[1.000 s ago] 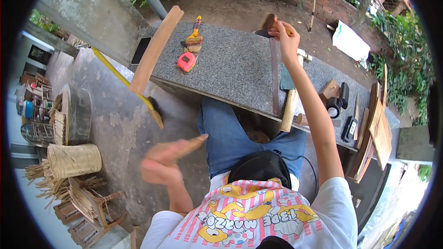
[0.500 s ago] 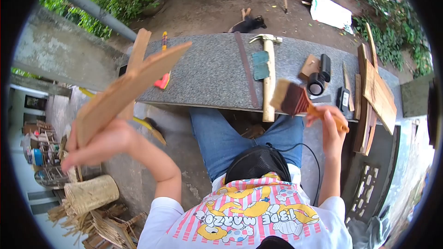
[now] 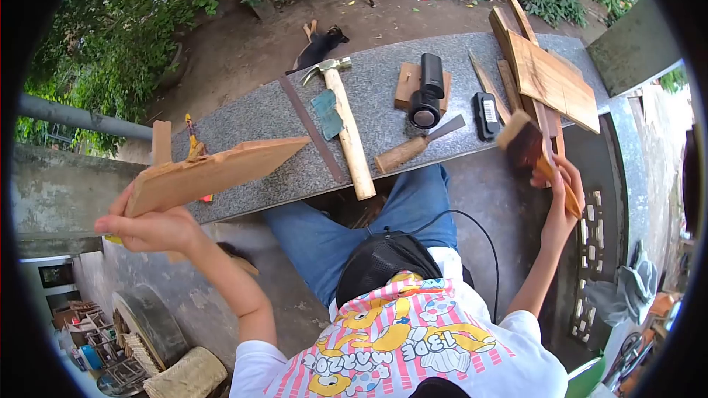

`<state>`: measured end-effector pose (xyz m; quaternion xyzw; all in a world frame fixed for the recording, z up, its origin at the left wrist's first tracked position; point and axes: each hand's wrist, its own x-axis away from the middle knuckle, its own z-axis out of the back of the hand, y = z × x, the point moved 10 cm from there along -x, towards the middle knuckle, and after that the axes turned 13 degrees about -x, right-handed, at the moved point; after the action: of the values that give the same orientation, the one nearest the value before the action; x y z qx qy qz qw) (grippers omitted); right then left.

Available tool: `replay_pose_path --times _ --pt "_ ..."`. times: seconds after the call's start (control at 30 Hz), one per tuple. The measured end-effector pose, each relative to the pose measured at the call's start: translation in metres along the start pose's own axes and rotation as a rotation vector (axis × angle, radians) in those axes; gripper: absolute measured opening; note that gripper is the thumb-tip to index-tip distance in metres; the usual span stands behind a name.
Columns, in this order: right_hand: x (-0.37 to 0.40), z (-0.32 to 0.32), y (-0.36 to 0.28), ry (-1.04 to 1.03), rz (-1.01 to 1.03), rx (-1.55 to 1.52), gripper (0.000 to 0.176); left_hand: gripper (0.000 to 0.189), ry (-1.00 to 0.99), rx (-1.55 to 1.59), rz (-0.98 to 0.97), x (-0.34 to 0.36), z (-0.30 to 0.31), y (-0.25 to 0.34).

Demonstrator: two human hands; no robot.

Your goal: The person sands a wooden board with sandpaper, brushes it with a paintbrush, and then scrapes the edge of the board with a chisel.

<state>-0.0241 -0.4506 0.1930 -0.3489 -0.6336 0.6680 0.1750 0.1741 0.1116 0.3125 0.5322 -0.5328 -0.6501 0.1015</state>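
Observation:
My left hand (image 3: 158,228) is closed round the near end of a wooden board (image 3: 214,175), which is held tilted over the left end of the granite counter (image 3: 273,169). On the right, my right hand (image 3: 564,188) grips the orange handle of a wide paintbrush (image 3: 525,144), its pale bristles pointing up and left beside the counter's front edge. A claw hammer (image 3: 346,133) lies on the counter, with a green abrasive piece (image 3: 327,113) against its handle. Right of it lies a wooden-handled scraper (image 3: 413,150).
A black power tool (image 3: 429,92) rests on a wood block near a small black device (image 3: 487,116). Wood boards (image 3: 553,81) are stacked at the counter's right end. A dog (image 3: 321,48) lies on the ground beyond. A grey pipe (image 3: 81,114) is at the left.
The view has turned right, so the counter appears shifted left. The board in my left hand is now lower and more level. The brush has moved right with my right hand, uncovering the scraper.

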Motion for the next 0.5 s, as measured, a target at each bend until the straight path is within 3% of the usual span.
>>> replay_pose_path --times 0.1,0.2,0.3,0.4,0.5 --pt "-0.019 -0.018 0.005 -0.008 0.085 0.056 0.026 0.072 0.041 -0.073 -0.044 0.002 0.008 0.011" --pt "-0.045 -0.051 0.011 -0.137 0.27 0.477 0.025 0.069 0.052 -0.14 -0.086 -0.002 0.014 0.017" --pt "-0.07 -0.075 0.039 -0.268 0.466 0.679 0.029 0.066 0.029 -0.141 -0.115 -0.005 0.014 0.02" --pt "-0.09 -0.081 0.073 -0.287 0.581 0.847 0.029 0.062 0.025 -0.252 -0.282 0.002 0.01 0.045" --pt "-0.105 -0.08 0.105 -0.32 0.49 0.857 0.023 0.056 -0.152 -0.338 -0.575 0.008 0.0 0.063"
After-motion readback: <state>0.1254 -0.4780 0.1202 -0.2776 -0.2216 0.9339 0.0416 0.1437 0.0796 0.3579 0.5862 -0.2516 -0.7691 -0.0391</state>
